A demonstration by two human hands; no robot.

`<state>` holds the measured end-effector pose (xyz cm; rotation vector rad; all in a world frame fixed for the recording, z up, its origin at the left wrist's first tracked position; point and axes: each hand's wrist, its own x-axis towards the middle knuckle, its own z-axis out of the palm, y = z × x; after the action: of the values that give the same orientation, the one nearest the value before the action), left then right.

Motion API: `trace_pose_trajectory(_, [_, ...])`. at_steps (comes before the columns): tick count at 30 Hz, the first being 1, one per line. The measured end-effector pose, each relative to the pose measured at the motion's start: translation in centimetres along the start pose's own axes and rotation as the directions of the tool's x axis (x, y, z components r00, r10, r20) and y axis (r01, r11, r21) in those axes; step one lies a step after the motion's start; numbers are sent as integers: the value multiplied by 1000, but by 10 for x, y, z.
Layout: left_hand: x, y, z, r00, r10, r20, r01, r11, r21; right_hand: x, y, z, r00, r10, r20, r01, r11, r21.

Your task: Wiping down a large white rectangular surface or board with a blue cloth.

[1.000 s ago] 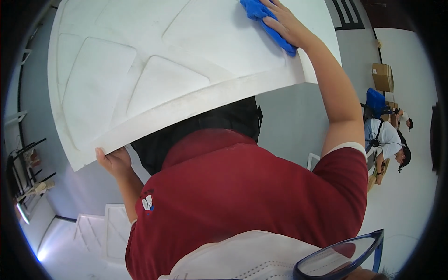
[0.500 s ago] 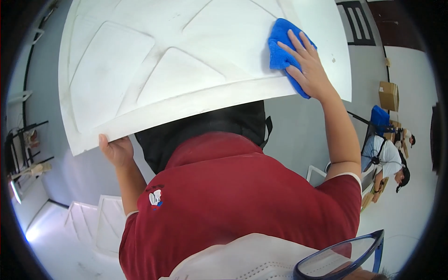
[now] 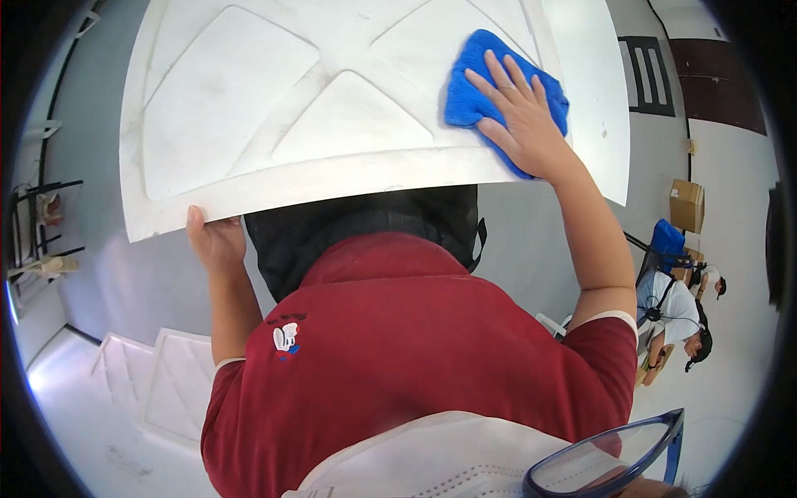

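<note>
Blue cloth [image 3: 469, 95] has slid left across the big white panel [image 3: 332, 178] since half a second ago, so now it's right beside the corner of the triangular raised outline. Compared with a full second ago it's also spread much flatter, where it was a bunched-up strip before. Panel's near left corner sits higher in the view too, but I can't tell if that's the panel or just the head camera moving.

Right hand [image 3: 531, 129] lies flat on top of the cloth, fingers spread apart. Left hand [image 3: 220, 246] is clamped on the panel's near edge close to that left corner, same as before, thumb up top and the other fingers hidden underneath. Panel is out in front of the person's red shirt [image 3: 432, 340], over some black fabric [image 3: 374, 216].

Headcount: one cloth, one panel in hand, two more white panels [image 3: 178, 382] at lower left, two co-workers [image 3: 677, 307] off to the right, and two cardboard boxes [image 3: 687, 205] by them that I can make out, one partly hidden.
</note>
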<state>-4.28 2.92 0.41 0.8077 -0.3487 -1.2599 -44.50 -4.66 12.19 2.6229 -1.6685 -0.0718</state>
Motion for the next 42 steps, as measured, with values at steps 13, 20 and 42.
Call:
trace_pose_trajectory(13, [-5,-6,8,999,45,3,-45,996,74,70,-28,8,948,-304,-99,315,939,134])
trace_pose_trajectory(20, [1,-1,15,990,108,90,-115,990,86,41,-31,-9,906,-423,-9,408,869,278])
trace_pose_trajectory(42, [-9,-3,20,995,74,61,-82,988,132,83,-138,-8,850,-526,26,523,849,80])
